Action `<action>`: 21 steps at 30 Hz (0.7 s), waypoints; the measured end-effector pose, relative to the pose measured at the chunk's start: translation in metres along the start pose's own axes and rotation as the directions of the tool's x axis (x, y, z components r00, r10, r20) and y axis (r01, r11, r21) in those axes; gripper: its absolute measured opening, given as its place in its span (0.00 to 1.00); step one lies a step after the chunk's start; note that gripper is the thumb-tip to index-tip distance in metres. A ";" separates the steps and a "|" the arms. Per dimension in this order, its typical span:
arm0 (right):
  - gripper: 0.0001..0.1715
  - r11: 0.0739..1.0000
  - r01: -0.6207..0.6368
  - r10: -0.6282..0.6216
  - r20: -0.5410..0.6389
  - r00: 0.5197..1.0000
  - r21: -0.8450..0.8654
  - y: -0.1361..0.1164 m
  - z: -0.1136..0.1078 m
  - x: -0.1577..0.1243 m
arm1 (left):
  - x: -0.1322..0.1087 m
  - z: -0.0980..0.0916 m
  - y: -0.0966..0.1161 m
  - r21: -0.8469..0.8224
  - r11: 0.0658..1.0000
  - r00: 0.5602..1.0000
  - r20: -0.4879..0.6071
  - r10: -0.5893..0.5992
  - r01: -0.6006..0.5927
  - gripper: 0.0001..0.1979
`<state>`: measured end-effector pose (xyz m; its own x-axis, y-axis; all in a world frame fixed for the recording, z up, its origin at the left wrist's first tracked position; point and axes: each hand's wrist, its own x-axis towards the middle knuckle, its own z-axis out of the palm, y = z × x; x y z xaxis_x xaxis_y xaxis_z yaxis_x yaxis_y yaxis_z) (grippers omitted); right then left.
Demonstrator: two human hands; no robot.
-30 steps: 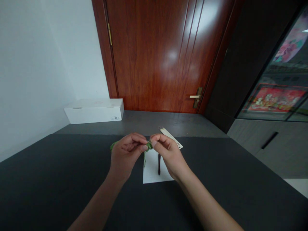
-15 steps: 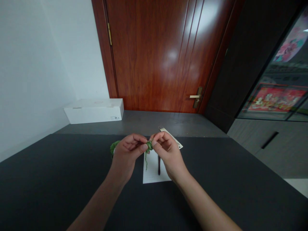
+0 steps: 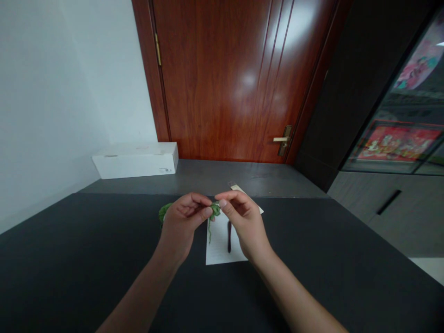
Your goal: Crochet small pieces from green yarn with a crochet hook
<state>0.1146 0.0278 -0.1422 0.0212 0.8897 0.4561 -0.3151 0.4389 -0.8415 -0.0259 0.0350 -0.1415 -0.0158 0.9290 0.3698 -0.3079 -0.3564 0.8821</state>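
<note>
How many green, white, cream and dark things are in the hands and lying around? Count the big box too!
Green: 2 (held piece; bundle partly behind the left hand; any join is hidden)
White: 2 (paper; box)
Cream: 1 (flat strip)
Dark: 1 (thin stick)
Total: 6

The right hand point(image 3: 247, 224) has straightened its forefinger point(image 3: 231, 195) (more bent earlier) near the green yarn point(image 3: 215, 211).
</note>
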 end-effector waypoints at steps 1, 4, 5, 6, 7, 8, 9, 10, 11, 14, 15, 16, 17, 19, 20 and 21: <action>0.08 1.000 -0.005 0.005 -0.018 1.000 -0.009 0.001 -0.001 0.000 | 0.000 0.000 0.000 -0.002 1.000 1.000 0.001 -0.005 0.005 0.07; 0.10 0.999 -0.028 0.027 -0.064 0.998 -0.023 0.004 -0.003 0.001 | 0.001 0.001 0.002 -0.006 1.000 1.000 0.004 -0.019 0.019 0.07; 0.11 0.999 -0.035 0.033 -0.076 0.997 -0.027 0.005 -0.003 0.001 | 0.000 0.001 0.002 -0.008 1.000 1.000 0.005 -0.022 0.022 0.06; 0.12 0.999 -0.041 0.038 -0.087 0.995 -0.033 0.005 -0.003 0.001 | 0.000 0.001 0.002 -0.010 1.000 1.000 0.004 -0.025 0.025 0.06; 0.14 0.998 -0.043 0.039 -0.098 0.994 -0.037 0.006 -0.003 0.001 | 0.000 0.001 0.003 -0.014 1.000 1.000 0.004 -0.028 0.028 0.06; 0.15 0.998 -0.044 0.040 -0.106 0.994 -0.039 0.005 -0.003 0.001 | 0.000 0.001 0.003 -0.019 0.999 1.000 0.005 -0.030 0.030 0.06; 0.16 0.998 -0.043 0.038 -0.111 0.993 -0.040 0.005 -0.003 0.001 | 0.000 0.001 0.003 -0.025 0.999 0.999 0.008 -0.032 0.032 0.06; 0.17 0.998 -0.038 0.033 -0.114 0.993 -0.042 0.005 -0.002 0.001 | 0.000 0.001 0.003 -0.030 0.999 0.999 0.011 -0.034 0.034 0.06; 0.18 0.999 -0.029 0.024 -0.116 0.993 -0.046 0.004 -0.002 0.001 | 0.000 0.001 0.003 -0.032 0.999 0.999 0.014 -0.036 0.037 0.06; 0.21 0.997 0.000 -0.010 -0.117 0.993 -0.083 0.003 -0.001 0.000 | 0.000 0.002 0.003 -0.035 0.999 0.999 0.022 -0.037 0.038 0.07; 0.21 0.995 0.013 -0.025 -0.117 0.993 -0.100 0.003 -0.001 -0.001 | 0.000 0.002 0.003 -0.036 0.999 0.999 0.022 -0.036 0.037 0.07; 0.22 0.993 0.026 -0.040 -0.115 0.993 -0.116 0.003 -0.001 -0.001 | 0.000 0.003 0.003 -0.036 0.999 0.999 0.023 -0.036 0.037 0.07; 0.22 0.990 0.040 -0.055 -0.109 0.993 -0.134 0.003 -0.001 -0.001 | 0.000 0.003 0.003 -0.036 0.999 0.999 0.022 -0.036 0.037 0.07; 0.22 0.981 0.066 -0.085 -0.098 0.992 -0.185 0.002 -0.001 -0.002 | 0.000 0.003 0.003 -0.033 0.999 0.999 0.023 -0.040 0.040 0.07; 0.23 0.973 0.075 -0.097 -0.092 0.991 -0.219 0.001 -0.001 -0.003 | 0.000 0.003 0.003 -0.032 0.999 0.999 0.025 -0.042 0.043 0.07; 0.23 0.963 0.082 -0.107 -0.085 0.991 -0.255 0.001 -0.002 -0.004 | 0.000 0.003 0.003 -0.031 0.998 0.999 0.029 -0.044 0.045 0.07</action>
<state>0.1159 0.0251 -0.1447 0.1353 0.8450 0.5174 -0.0598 0.5282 -0.8470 -0.0241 0.0339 -0.1377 0.0254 0.9406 0.3386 -0.3381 -0.3106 0.8884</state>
